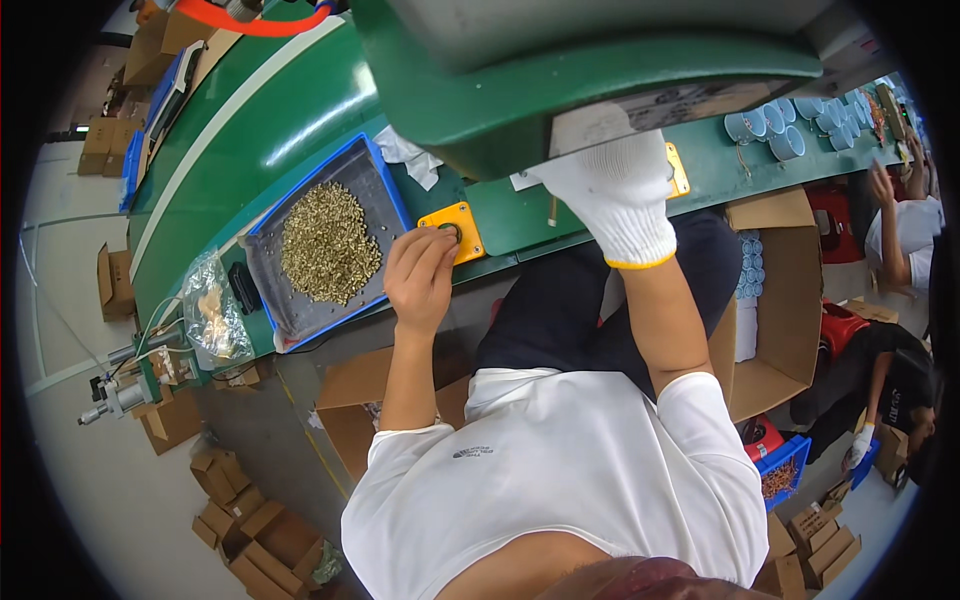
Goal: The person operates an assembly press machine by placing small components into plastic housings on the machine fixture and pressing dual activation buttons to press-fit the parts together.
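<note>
Two yellow panels [468, 232] [679, 168], one brass-coloured heap [330, 243]

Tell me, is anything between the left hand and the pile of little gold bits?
Just the blue tray rim: it runs between the left hand and the gold bits, which lie inside. Nothing else visible stands between them.

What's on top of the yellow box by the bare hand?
The yellow box has what looks like a round, dark button and small corner screws. The left hand covers part of the button, so that bit can't be seen.
</note>
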`<action>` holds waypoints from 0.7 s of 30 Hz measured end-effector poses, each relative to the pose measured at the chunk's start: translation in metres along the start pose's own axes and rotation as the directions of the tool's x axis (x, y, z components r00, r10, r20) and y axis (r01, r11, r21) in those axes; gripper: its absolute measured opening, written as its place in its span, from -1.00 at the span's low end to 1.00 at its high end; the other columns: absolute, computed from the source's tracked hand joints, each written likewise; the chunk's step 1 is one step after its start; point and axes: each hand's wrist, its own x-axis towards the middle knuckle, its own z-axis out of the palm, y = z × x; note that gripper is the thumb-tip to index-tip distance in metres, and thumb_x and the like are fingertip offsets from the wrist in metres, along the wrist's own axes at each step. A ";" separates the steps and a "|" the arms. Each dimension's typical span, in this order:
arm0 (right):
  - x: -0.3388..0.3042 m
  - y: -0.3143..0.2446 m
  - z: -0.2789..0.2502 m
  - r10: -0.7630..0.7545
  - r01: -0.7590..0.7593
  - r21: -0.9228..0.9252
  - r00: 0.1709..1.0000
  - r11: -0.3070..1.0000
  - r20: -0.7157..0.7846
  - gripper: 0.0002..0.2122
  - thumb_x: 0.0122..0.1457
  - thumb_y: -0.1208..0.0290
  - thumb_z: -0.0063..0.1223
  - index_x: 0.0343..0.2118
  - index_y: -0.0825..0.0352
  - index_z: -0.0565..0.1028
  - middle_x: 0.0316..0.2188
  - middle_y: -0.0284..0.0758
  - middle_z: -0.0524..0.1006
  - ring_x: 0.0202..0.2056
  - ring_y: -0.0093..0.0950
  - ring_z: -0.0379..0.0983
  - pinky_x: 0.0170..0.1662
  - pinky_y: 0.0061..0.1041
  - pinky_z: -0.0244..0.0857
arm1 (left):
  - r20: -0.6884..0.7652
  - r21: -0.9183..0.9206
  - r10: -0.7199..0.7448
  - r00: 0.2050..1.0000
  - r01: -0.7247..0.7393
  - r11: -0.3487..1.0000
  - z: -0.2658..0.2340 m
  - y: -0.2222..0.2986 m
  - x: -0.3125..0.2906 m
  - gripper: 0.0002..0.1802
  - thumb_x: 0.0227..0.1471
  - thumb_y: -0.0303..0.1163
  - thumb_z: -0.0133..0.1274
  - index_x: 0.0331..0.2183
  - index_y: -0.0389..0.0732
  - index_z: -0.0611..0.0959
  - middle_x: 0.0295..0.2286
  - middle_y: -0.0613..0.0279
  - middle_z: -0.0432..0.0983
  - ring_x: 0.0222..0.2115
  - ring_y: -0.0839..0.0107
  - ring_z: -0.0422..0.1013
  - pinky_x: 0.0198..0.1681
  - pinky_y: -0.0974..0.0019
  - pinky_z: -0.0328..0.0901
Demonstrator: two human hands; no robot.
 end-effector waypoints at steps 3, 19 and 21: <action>0.011 -0.013 -0.012 0.228 -0.211 -0.089 0.926 0.974 0.300 -0.57 -0.04 -0.09 0.52 -0.41 0.21 0.68 -0.77 -0.56 0.51 -0.58 -0.37 0.58 -0.36 -0.40 0.48 | -0.009 0.006 0.010 1.000 -0.010 1.000 -0.001 0.000 -0.001 -0.81 -0.04 -0.61 0.39 -0.30 -0.33 0.77 -0.29 0.12 0.75 -0.21 0.07 0.62 -0.09 0.10 0.52; -0.060 0.047 -0.026 0.164 -0.142 0.125 0.968 0.982 -0.190 -0.66 0.36 0.38 0.22 0.12 0.45 0.59 -0.03 -0.07 0.69 -0.07 -0.21 0.66 0.07 -0.28 0.50 | -0.051 0.080 0.099 0.994 -0.095 0.992 0.002 0.001 0.002 -0.79 -0.06 -0.51 0.42 -0.28 -0.20 0.80 -0.32 0.27 0.73 -0.20 0.17 0.61 -0.08 0.10 0.52; -0.103 0.107 -0.035 0.071 -0.073 -0.004 0.985 0.997 -0.156 -0.74 0.39 0.40 0.16 0.00 0.49 0.65 -0.07 -0.07 0.71 -0.07 -0.20 0.66 0.09 -0.23 0.49 | -0.083 0.165 0.081 0.993 -0.066 0.984 -0.003 0.003 0.002 -0.80 -0.08 -0.45 0.43 -0.31 -0.14 0.81 -0.37 0.37 0.70 -0.19 0.23 0.59 -0.11 0.13 0.49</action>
